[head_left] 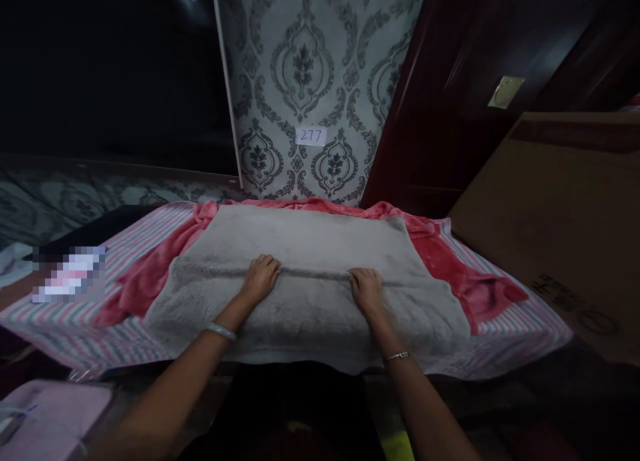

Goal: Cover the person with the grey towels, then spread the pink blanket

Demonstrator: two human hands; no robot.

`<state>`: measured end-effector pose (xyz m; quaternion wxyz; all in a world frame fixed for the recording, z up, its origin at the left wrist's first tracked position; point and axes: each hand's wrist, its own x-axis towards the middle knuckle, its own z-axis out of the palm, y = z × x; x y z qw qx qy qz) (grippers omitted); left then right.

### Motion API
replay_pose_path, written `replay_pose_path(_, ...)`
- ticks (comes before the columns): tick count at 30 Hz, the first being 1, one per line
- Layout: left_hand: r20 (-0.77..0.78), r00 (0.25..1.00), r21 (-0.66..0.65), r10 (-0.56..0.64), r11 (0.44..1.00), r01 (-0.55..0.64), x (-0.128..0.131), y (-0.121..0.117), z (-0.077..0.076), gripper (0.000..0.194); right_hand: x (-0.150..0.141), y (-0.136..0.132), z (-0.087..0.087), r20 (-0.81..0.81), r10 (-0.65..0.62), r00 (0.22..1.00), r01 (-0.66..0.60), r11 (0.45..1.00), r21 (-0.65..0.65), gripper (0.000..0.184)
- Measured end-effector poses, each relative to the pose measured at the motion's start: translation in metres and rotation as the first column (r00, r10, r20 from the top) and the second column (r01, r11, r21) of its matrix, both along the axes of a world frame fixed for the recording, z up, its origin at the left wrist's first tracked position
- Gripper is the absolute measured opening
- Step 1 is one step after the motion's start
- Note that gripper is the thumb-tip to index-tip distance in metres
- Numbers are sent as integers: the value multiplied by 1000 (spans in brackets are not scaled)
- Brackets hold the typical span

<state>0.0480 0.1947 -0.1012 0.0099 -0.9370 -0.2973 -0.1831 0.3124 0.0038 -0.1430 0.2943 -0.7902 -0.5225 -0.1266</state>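
Note:
A grey plush cloth (pixel 310 314), like a towel or small blanket, lies spread across a table. A raised crease runs from side to side through its middle. My left hand (pixel 262 274) is closed at this crease, left of centre, with its fingers curled into the cloth. To the right of centre, my right hand (pixel 366 284) grips the same crease with bent fingers. Both fingertips are partly hidden in the fabric. Under the grey cloth, a red plush blanket (pixel 443 251) shows along the back and both sides.
A striped tablecloth (pixel 135 341) covers the table. Behind stand patterned wallpaper (pixel 303 68) with a "277" label (pixel 311 136), a dark television (pixel 115 74) and a dark red door (pixel 440 81). A large cardboard box (pixel 565 201) stands right; a pink stool-like surface (pixel 65 414) is low left.

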Motion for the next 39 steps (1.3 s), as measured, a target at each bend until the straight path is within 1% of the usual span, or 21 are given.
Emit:
replay_pose_path(3, -16, 999, 7, 40, 999, -40, -20, 8, 3, 23, 0, 1, -1, 17, -5, 1000, 5, 1000, 15, 29)
replay_pose_path(6, -25, 994, 31, 109, 994, -108, -51, 22, 7, 24, -1, 3, -2, 38, -3, 999, 2, 1000, 13, 29)
replay_pose_path(9, -29, 984, 58, 175, 983, -173, -84, 37, 9, 24, 1, 5, -1, 43, 6, 999, -6, 1000, -16, 29)
replay_pose_path(11, -16, 981, 75, 192, 979, -190, -101, 45, 9, 24, 8, 3, 0, 49, 16, 999, -14, 999, -40, 29)
replay_pose_path(13, 0, 979, 94, 204, 975, -203, -111, 50, 9, 24, 19, -4, 2, 68, 6, 998, -2, 998, -61, 28)
replay_pose_path(15, 7, 973, 116, 229, 967, -229, -115, 50, 8, 26, 36, -17, 4, 93, -30, 995, 38, 996, -80, 27)
replay_pose_path(19, 10, 963, 128, 270, 955, -269, -111, 46, 7, 30, 74, -49, 3, 121, -150, 981, 163, 981, -106, 29)
replay_pose_path(22, 61, 961, 139, 271, 951, -277, -110, 45, 6, 28, 90, -67, -2, 133, -223, 966, 235, 969, -77, 30)
replay_pose_path(24, 114, 957, 172, 266, 944, -282, -111, 45, 4, 28, 91, -73, -6, 152, -232, 961, 237, 971, -18, 32)
replay_pose_path(27, 208, 945, 228, 251, 928, -296, -116, 44, 2, 30, 86, -75, -9, 173, -237, 956, 221, 969, 109, 33)
replay_pose_path(29, 269, 940, 249, 211, 927, -280, -119, 43, 3, 29, 82, -75, -9, 164, -248, 955, 217, 958, 185, 32)
replay_pose_path(32, 338, 929, 259, 152, 934, -247, -124, 41, 5, 27, 80, -77, -4, 143, -256, 956, 212, 940, 267, 31)
replay_pose_path(36, 371, 919, 250, 134, 939, -238, -136, 38, 7, 26, 78, -90, 1, 159, -248, 956, 193, 935, 298, 32)
replay_pose_path(39, 306, 944, 238, 121, 951, -199, -147, 38, 7, 26, 76, -106, -2, 185, -229, 956, 170, 943, 286, 31)
